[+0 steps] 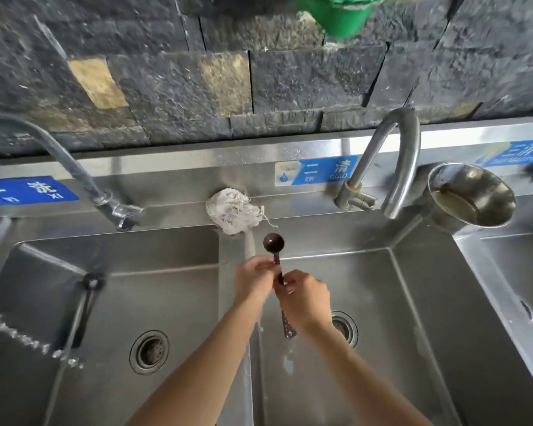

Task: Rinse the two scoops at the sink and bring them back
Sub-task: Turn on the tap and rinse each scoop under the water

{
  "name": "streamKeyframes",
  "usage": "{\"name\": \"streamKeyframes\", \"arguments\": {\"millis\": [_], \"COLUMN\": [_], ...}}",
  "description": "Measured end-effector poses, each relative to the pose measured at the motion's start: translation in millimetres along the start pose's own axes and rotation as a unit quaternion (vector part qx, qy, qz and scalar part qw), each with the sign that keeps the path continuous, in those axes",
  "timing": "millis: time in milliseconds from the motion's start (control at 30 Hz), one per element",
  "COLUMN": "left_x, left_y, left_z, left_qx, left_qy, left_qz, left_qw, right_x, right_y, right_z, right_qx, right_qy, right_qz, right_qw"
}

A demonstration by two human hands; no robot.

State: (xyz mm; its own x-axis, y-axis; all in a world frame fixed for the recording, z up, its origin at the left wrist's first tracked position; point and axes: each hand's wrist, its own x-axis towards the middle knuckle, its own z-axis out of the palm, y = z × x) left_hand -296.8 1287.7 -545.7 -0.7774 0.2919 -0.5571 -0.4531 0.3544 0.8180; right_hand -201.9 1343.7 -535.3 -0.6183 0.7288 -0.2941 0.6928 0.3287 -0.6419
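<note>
A dark brown scoop [274,242] with a round bowl points up and away, over the divider between two steel sink basins. My left hand [253,279] pinches its thin handle just below the bowl. My right hand [302,298] grips the handle lower down. Below my right hand hangs a second, perforated handle end [288,327], which seems to be the other scoop; its bowl is hidden in my fist. Both hands hover above the middle sink basin [397,302]. No water runs from the curved faucet [397,155].
A left basin [74,272] holds a black-handled tool [82,309] leaning on its wall. A crumpled white cloth [231,210] lies on the back ledge. A steel cup [471,196] stands right of the faucet. A hose tap [74,173] reaches over the left basin.
</note>
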Motion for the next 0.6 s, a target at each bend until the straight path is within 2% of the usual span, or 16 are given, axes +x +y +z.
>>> {"name": "streamKeyframes", "arguments": {"millis": [200,333,467,600], "left_x": [47,71,95,115], "left_y": [-46,-69,-86,-104], "left_z": [37,57,67,75], "left_qx": [0.01,0.102,0.179,0.201], "left_qy": [-0.006,-0.016,-0.021,-0.034], "left_qz": [-0.056,-0.05,-0.052,-0.07], "left_qw": [0.998,0.993,0.982,0.976], "right_x": [53,79,99,116], "right_y": [49,79,103,120], "right_z": [36,66,91,112], "right_qx": [-0.069,-0.107,-0.111,-0.119], "right_qy": [-0.035,-0.068,-0.069,-0.087], "right_qz": [0.028,0.047,0.058,0.063], "right_qw": [0.997,0.991,0.99,0.987]}}
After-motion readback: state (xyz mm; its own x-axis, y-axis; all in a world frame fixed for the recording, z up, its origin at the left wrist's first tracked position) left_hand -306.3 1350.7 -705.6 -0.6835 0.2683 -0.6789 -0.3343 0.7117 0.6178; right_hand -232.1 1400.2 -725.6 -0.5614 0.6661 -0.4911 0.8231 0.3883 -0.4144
